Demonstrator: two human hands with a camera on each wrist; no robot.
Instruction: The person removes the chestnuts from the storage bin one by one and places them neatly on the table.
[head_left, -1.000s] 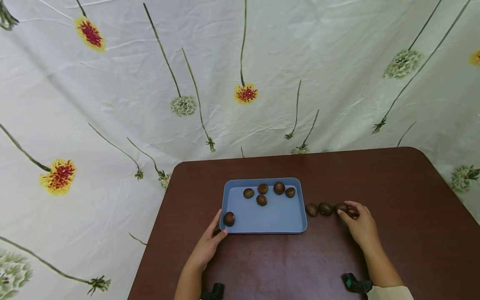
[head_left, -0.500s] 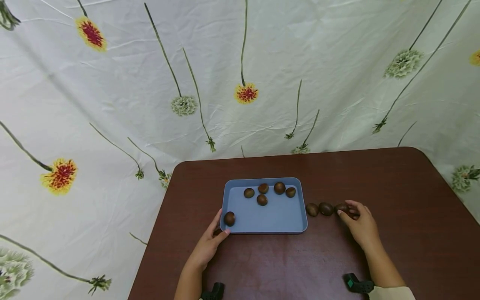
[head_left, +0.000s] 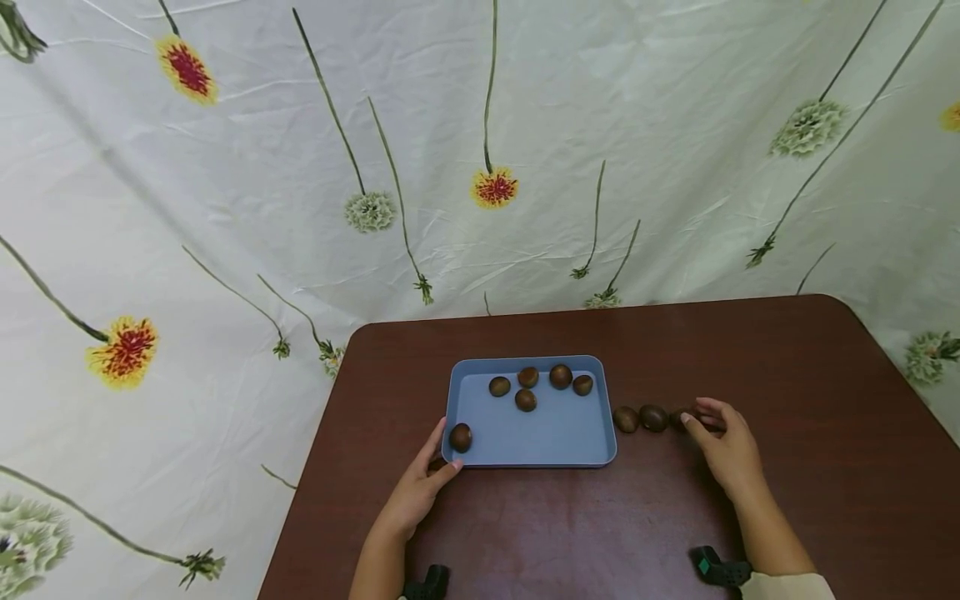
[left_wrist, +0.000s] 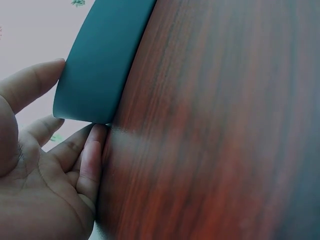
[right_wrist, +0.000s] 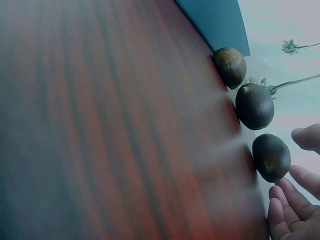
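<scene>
While the left hand (head_left: pixel 415 493) rested against the blue tray (head_left: pixel 540 442) at its 8 o'clock corner, its forefinger lay along the left side and its thumb at the near edge, parted and clasping nothing. Just inside that corner sat a lone nut (head_left: pixel 461 437). Five more nuts (head_left: pixel 526 400) lay loosely grouped between 10 and 2 o'clock, so six were in the tray. Beyond its 3 o'clock side, on the brown table (head_left: pixel 540 533), ran a row: the first nut (head_left: pixel 626 419) right by the tray wall, then the second nut (head_left: pixel 654 418), then the third nut (right_wrist: pixel 271 158). At the row's 3 o'clock end was the right hand (head_left: pixel 729 450), its fingers loosened, one tip at the third nut and another standing apart from it. Judging by this layout, three nuts were already lined up, and only the right hand's parting from the last seemed undone.

Compared with half a second earlier, the left hand, the tray and the six nuts lay unchanged. The first and second nuts had stayed put too, while the right hand had eased slightly toward 3 o'clock, away from the row.
</scene>
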